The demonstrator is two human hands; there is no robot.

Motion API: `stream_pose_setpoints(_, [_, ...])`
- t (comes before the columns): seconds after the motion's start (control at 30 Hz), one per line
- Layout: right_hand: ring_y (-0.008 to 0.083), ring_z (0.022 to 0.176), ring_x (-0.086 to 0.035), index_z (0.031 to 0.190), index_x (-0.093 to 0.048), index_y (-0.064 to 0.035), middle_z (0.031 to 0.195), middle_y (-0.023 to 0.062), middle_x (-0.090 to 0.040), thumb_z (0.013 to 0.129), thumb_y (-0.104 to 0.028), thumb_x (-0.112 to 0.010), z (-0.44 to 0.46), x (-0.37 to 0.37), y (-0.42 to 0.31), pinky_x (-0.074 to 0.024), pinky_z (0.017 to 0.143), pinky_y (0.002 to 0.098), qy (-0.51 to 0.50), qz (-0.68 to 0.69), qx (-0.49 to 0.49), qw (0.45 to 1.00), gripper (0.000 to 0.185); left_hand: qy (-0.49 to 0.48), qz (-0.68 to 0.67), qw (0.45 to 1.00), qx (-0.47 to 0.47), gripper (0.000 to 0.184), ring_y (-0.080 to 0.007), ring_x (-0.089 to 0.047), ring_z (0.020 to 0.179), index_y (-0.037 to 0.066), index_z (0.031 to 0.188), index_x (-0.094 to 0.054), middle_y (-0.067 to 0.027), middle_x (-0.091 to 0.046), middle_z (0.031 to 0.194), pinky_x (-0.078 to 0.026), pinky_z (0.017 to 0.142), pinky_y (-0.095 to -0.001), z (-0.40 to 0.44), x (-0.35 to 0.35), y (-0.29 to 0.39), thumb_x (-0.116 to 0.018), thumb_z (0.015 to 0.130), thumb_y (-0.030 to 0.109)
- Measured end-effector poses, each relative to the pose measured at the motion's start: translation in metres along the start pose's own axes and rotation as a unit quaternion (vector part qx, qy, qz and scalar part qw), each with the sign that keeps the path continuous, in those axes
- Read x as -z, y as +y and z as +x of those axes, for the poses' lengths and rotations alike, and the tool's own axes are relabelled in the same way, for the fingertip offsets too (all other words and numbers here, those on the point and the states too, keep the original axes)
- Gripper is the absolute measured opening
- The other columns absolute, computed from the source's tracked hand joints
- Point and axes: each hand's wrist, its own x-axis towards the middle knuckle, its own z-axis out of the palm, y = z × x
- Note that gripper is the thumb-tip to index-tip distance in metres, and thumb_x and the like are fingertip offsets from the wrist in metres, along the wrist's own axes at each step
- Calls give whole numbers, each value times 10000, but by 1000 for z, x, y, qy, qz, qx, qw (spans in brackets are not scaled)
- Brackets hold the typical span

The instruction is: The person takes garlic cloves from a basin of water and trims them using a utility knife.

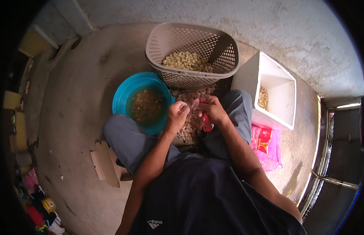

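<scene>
Both of my hands are close together over a heap of papery peelings [186, 132] between my knees. My left hand [178, 114] is closed in a pinch; whatever its fingertips hold is too small to make out. My right hand [213, 109] is wrapped around a red-handled tool [207, 123], with the handle showing below the palm and more red near the thumb. The tool's working end is hidden. Left of my hands stands a blue tub [118, 96] of murky water with brownish pieces in it. Beyond them, pale peeled cloves [186, 61], apparently garlic, lie in a perforated basket.
The grey-brown basket [197, 74] stands near the wall. A white foam box [276, 113], tilted, holds more pale pieces [263, 98] on the right. Beside it lies a pink mesh bag [270, 154]. An opened cardboard box [105, 164] sits by my left knee.
</scene>
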Motion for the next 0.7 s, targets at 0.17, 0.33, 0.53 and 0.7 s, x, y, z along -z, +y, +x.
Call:
stream_pose_setpoints(0.17, [81, 555, -578, 1025, -669, 12, 828, 51, -676, 917, -90, -710, 3, 2, 6, -445, 426, 220, 24, 40, 24, 999, 154, 6, -49, 998, 46, 182, -36, -478, 541, -18, 932, -682, 12, -583, 691, -374, 462, -232, 0, 0, 12, -672, 949, 162])
stream_pose_setpoints(0.33, [74, 547, -563, 1012, -679, -9, 760, 19, -644, 914, -95, -733, 5, 3, 11, -450, 439, 217, 27, 59, 35, 997, 142, -16, -74, 994, 77, 231, -41, -499, 494, -18, 1026, -687, -23, -602, 745, -372, 386, -206, -5, -1, 26, -702, 952, 200])
stream_pose_setpoints(0.53, [81, 539, -560, 987, -684, -14, 726, 14, -630, 906, -97, -744, 0, -7, 4, -444, 428, 228, 31, 35, 17, 999, 131, -23, -96, 990, 100, 227, -35, -500, 494, -4, 987, -673, -9, -596, 732, -372, 390, -205, -8, -4, 25, -714, 953, 217])
stream_pose_setpoints(0.7, [82, 529, -551, 1012, -657, 1, 743, 38, -637, 924, -85, -691, 1, -8, 7, -435, 420, 241, 19, 60, -34, 997, 128, -15, -75, 996, 48, 135, -38, -497, 491, 10, 934, -679, 15, -576, 682, -373, 410, -211, -10, -5, 23, -676, 945, 144])
